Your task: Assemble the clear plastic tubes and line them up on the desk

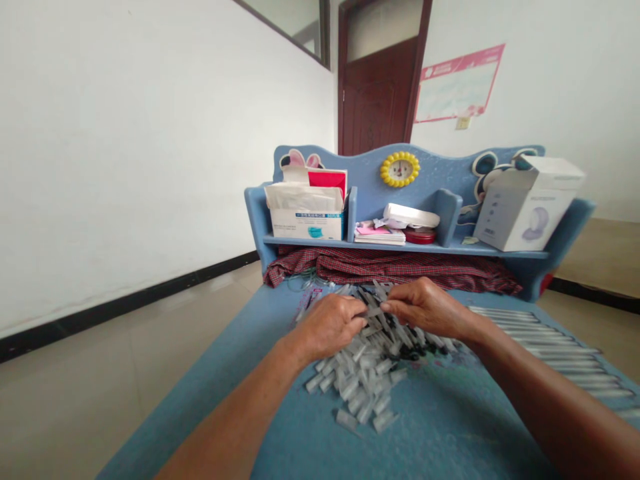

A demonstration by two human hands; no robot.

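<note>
Over a heap of small translucent plastic pieces (363, 373), my two hands meet at the middle of the table. My left hand (333, 325) is closed in a pinch on one end of a slim translucent plastic piece (373, 311). At its other end, the thumb and fingers of my right hand (423, 308) are pinched together. Whether this is one piece or two joined pieces is too blurred to tell. Black slender parts (413, 351) lie among the clear ones under my right hand. Several long translucent sticks with dark tips (560, 350) lie in a row to the right.
A blue table (210, 400) carries a shelf (410, 245) along its back. On it stand a mask box (307, 223), papers (379, 235), a red round tin (420, 236) and a white carton (530, 207). Checked cloth (390, 267) is bunched beneath the shelf.
</note>
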